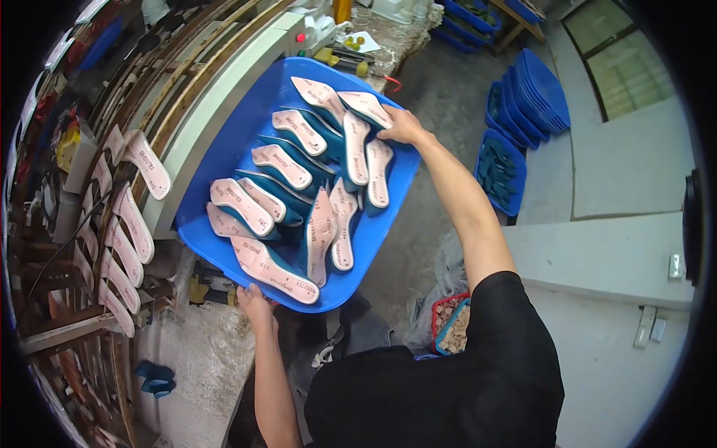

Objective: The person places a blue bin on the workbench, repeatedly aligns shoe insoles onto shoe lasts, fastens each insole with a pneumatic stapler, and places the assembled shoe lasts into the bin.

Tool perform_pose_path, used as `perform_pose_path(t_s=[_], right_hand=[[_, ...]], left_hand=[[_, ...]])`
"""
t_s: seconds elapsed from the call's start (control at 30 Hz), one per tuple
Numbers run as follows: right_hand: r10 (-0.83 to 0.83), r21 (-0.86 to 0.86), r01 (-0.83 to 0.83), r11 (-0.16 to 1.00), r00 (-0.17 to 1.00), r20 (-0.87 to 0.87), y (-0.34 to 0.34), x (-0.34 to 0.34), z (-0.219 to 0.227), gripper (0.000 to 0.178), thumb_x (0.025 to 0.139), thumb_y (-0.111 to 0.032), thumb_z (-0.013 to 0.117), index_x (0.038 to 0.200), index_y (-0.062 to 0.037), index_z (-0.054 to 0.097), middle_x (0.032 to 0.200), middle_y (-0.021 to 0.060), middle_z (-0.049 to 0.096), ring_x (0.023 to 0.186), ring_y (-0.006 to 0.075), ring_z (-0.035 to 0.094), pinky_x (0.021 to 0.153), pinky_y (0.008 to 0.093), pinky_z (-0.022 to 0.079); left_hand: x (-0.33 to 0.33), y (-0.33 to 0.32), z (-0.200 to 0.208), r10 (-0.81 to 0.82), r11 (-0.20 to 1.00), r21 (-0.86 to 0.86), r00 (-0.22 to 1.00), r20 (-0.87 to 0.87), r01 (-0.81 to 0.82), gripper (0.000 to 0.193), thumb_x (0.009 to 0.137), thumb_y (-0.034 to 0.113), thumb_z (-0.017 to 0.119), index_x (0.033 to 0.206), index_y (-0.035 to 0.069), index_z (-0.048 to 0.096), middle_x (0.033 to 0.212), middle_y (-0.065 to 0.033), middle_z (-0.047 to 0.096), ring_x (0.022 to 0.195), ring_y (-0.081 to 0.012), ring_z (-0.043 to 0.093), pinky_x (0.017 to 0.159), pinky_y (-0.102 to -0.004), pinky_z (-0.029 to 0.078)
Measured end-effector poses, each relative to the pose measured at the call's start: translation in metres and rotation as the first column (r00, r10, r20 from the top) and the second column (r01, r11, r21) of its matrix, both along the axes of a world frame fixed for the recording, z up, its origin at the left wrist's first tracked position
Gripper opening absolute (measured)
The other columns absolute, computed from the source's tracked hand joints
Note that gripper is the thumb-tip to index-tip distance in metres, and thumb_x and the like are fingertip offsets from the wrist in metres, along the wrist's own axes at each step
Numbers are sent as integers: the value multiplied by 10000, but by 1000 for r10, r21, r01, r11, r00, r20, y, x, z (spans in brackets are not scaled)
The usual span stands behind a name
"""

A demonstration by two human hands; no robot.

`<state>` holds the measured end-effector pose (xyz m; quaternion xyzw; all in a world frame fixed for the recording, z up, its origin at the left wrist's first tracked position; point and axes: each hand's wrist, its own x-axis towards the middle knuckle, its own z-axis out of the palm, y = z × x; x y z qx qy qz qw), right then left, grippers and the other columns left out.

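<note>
A blue plastic tray [224, 160] sits in the middle of the view, tilted, its far end towards 12 o'clock over the pale worktop [198, 131] and its near corner at 6 o'clock. It carries a loose heap of pointed shoe insoles [287, 168], pink on the face with teal undersides, some lying flat and some propped on edge. The left hand [254, 305] grips the near rim at about 7 o'clock, fingers curled shut around the edge. The right hand [402, 127], at about 2 o'clock, rests on the far right rim with its fingers bent over the edge and touching the nearest insole; whether it pinches that insole or only the rim cannot be told. The tray looks stiff but thin, likely to flex when held by one edge alone, so opposite rims are the sound places to hold. Each insole seems light, firm and smooth, and the unsecured heap could slide towards the low side. More insoles hang on a rack [123, 239] at 9 o'clock, and stacked blue trays [538, 93] stand at 2 o'clock.
</note>
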<state>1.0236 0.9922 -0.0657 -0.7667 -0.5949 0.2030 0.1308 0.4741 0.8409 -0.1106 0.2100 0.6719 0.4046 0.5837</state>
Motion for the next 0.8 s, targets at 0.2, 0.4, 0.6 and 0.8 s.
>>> perform_pose_path(t_s=[0.2,0.4,0.6,0.8], right_hand=[[-19,248,1,969,997,74,10,-79,36,842,757,-350,815,1444,17,494,1374,240,593,1291,390,554,1080,448,442],[297,449,-99,888,870,-394,-85,-295,68,600,892,-253,734,1390,33,562,1349,214,629,1282,316,585,1081,416,447],[379,311,-242,919,756,-534,-227,-558,146,541,928,-123,704,1408,52,526,1394,200,586,1303,267,557,1070,395,444],[369,71,-433,899,661,-653,-273,-775,162,512,901,-98,706,1375,28,558,1362,148,599,1244,254,581,1006,373,483]], left_hand=[[-9,-5,-1,-13,990,130,972,-233,44,361,1047,45,467,1388,-68,433,1264,-199,626,1130,-258,624,988,-361,478],[-42,-34,5,-340,936,-55,860,-381,346,371,936,214,610,1218,-26,582,1066,-208,694,956,-336,681,840,-456,530],[-405,-70,199,391,616,728,919,49,-301,207,1016,208,611,1039,6,653,846,-78,686,733,-167,672,664,-311,561],[-866,-107,251,868,324,654,490,81,-683,299,993,276,609,995,-23,624,814,-118,664,672,-215,690,540,-313,575]])
